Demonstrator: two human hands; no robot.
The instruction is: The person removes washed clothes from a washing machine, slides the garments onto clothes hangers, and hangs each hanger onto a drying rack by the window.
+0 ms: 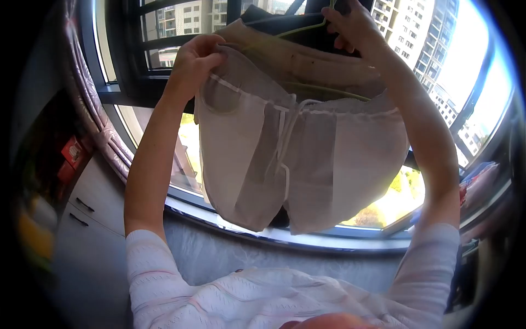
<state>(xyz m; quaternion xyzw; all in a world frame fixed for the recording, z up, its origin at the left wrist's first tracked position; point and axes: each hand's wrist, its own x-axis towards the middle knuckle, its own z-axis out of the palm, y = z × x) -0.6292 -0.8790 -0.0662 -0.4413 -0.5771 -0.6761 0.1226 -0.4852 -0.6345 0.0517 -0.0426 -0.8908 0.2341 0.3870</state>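
A white knit top (268,299) fills the near foreground, sleeves reaching up both raised arms. The left hand (200,55) pinches the waist edge of pale grey-and-white shorts (309,164), and the right hand (350,27) has its fingers curled at the upper part of a yellow-green hanger (307,28). The shorts hang legs down between the forearms, before the window frame (120,97). A gathered curtain (107,137) hangs leftward; tall buildings (408,33) stand outside.
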